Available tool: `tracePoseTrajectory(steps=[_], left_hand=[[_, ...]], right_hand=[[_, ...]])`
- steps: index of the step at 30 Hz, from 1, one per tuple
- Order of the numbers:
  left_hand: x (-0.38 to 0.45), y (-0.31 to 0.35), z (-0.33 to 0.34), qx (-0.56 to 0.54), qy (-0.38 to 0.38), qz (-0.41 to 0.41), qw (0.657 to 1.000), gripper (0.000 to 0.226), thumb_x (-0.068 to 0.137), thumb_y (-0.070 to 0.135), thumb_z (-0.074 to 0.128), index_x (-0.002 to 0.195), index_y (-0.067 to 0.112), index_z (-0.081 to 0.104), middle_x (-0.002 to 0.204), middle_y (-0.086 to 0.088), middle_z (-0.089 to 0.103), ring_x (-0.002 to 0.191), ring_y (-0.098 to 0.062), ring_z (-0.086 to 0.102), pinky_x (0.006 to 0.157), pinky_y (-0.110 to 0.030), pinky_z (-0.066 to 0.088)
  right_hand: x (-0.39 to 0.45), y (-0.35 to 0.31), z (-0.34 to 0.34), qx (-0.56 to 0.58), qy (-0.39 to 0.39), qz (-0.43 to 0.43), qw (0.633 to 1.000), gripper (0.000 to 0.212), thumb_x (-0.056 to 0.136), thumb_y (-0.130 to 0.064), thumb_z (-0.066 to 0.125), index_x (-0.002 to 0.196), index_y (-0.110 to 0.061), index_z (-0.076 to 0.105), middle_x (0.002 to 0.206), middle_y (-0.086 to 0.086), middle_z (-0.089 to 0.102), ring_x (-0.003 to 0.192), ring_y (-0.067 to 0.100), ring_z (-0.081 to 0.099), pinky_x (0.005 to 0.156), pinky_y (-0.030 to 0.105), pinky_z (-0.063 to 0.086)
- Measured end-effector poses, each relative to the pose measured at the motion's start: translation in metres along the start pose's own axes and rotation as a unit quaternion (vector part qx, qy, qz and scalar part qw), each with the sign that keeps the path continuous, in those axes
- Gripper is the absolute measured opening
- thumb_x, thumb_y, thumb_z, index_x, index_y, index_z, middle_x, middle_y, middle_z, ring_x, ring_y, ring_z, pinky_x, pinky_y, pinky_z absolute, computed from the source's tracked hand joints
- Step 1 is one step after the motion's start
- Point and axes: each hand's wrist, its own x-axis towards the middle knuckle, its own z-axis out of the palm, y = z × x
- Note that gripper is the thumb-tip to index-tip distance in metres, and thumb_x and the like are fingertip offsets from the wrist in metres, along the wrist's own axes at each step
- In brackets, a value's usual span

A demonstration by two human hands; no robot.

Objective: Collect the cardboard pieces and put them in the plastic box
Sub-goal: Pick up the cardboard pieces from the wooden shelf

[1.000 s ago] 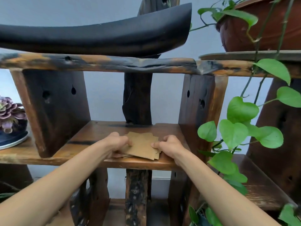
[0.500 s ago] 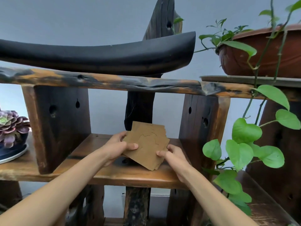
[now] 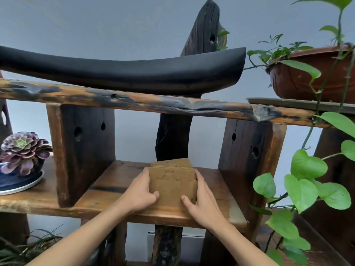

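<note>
Both hands, left hand (image 3: 138,192) and right hand (image 3: 199,200), clamp the cardboard pieces (image 3: 172,184) upright on the shelf (image 3: 107,187); loosely squared, some could slip out

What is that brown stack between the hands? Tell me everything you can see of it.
The cardboard pieces are thin, flat, tan sheets, roughly square, gathered into an uneven stack standing on edge on the wooden shelf. The front sheet shows a cut outline with notched edges. Rear sheets stick up a little higher. The left hand grips the left side, thumb on the front face; the right hand grips the right side likewise.
</note>
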Motion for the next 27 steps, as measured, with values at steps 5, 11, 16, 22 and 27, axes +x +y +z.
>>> tracePoseTrajectory(steps=[5,11,16,22,27], left_hand=[[-0.001,-0.004,0.006,0.026,-0.007,0.024,0.999,0.068,0.076,0.035,0.073,0.133,0.025,0.038,0.132,0.004,0.052,0.121,-0.015,0.052,0.107,-0.036,0.045],[0.0,-0.008,0.015,0.023,-0.008,0.022,0.999,0.075,0.076,0.036,0.075,0.136,0.026,0.031,0.134,0.004,0.051,0.123,-0.017,0.052,0.107,-0.037,0.046],[-0.002,-0.012,0.023,0.032,-0.007,0.015,0.999,0.079,0.079,0.033,0.077,0.135,0.025,0.022,0.137,0.002,0.052,0.123,-0.02,0.056,0.105,-0.037,0.049],[0.003,-0.008,0.023,0.055,0.005,0.02,0.998,0.086,0.078,0.035,0.079,0.141,0.021,0.022,0.143,-0.001,0.049,0.128,-0.022,0.053,0.107,-0.04,0.047],[-0.003,-0.013,0.032,0.044,0.028,0.036,0.998,0.096,0.078,0.035,0.078,0.148,0.025,0.012,0.149,-0.001,0.043,0.132,-0.022,0.051,0.11,-0.04,0.046]], right_hand=[[0.0,-0.005,-0.001,-0.031,-0.004,0.015,0.999,0.11,0.087,-0.046,0.072,0.156,-0.045,-0.013,0.151,-0.001,0.033,0.135,0.022,0.05,0.116,0.046,0.041],[-0.001,-0.005,0.002,-0.07,0.002,0.037,0.997,0.095,0.081,-0.055,0.071,0.154,-0.033,0.014,0.151,-0.005,0.047,0.133,0.023,0.055,0.109,0.045,0.048],[-0.006,-0.005,0.007,-0.118,0.003,0.04,0.992,0.097,0.084,-0.057,0.066,0.154,-0.028,0.005,0.154,-0.003,0.045,0.127,0.027,0.06,0.101,0.042,0.052],[0.005,-0.022,0.004,-0.182,0.034,0.054,0.981,0.084,0.083,-0.053,0.075,0.143,-0.017,0.03,0.141,0.002,0.046,0.124,0.027,0.06,0.097,0.038,0.052],[-0.002,-0.016,0.014,-0.131,0.035,0.059,0.989,0.094,0.084,-0.049,0.075,0.153,-0.019,0.018,0.148,0.0,0.045,0.132,0.025,0.056,0.105,0.039,0.049]])
